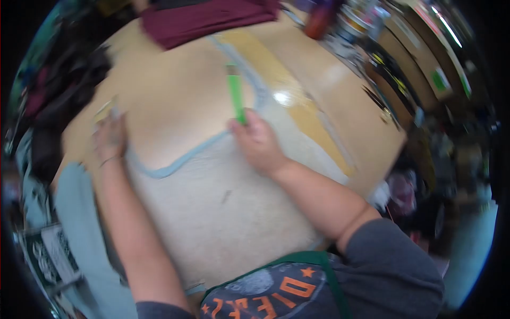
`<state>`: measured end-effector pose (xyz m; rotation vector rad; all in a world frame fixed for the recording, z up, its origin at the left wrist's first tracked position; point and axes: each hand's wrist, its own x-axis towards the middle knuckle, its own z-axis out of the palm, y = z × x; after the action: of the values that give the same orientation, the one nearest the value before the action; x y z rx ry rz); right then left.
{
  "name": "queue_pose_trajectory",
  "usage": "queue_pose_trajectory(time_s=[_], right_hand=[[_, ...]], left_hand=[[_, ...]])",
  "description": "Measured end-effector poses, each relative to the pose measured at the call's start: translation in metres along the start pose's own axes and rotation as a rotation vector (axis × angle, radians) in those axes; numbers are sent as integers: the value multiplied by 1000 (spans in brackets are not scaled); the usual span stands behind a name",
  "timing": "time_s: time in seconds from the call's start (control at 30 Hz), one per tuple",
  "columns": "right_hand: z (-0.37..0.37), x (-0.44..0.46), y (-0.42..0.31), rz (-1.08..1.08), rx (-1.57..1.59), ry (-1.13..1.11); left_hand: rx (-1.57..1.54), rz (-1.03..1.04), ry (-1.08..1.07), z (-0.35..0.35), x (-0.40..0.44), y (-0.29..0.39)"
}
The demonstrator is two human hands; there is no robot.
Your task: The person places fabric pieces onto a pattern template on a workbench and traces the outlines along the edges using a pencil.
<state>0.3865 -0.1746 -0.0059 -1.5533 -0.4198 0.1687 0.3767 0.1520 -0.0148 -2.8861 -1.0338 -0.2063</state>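
My right hand is closed around a bright green tool with a dark, blurred tip; its exact kind does not show. It points away from me, above the table. Below that hand lies a large pale grey sheet with a blue-grey band along its curved, cut-out edge. My left hand is at the left side of the table, beside the band's left end. A small yellowish thing shows at its fingertips, smeared by motion, so whether the fingers grip it is unclear.
The tan table has a shiny yellow strip running across it. Folded maroon cloth lies at the far edge. Tubs and dark-handled tools sit at the right. Light blue-grey cloth hangs at the left edge.
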Motion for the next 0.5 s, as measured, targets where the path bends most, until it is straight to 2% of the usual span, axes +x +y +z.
queue_pose_trajectory(time_s=[0.03,0.07,0.1,0.13,0.2,0.3,0.37,0.5], right_hand=[[-3,-1,0,52,-65,3],[-4,2,3,36,6,-21],[1,5,1,71,96,-50],[9,14,3,109,162,-104],[42,40,-9,140,70,-141],[110,87,-11,66,92,-286],[167,125,-8,32,241,-235],[249,208,26,-105,222,-357]], left_hand=[[-24,-77,-129,-26,-10,18],[-46,-17,78,6,-4,3],[-80,-42,13,10,-1,0],[-179,-171,-90,-14,-13,10],[-254,-198,-67,-14,-18,6],[-292,-207,-41,-15,-20,2],[-296,-199,-42,-17,-21,1],[-344,-174,-88,-26,-20,-6]])
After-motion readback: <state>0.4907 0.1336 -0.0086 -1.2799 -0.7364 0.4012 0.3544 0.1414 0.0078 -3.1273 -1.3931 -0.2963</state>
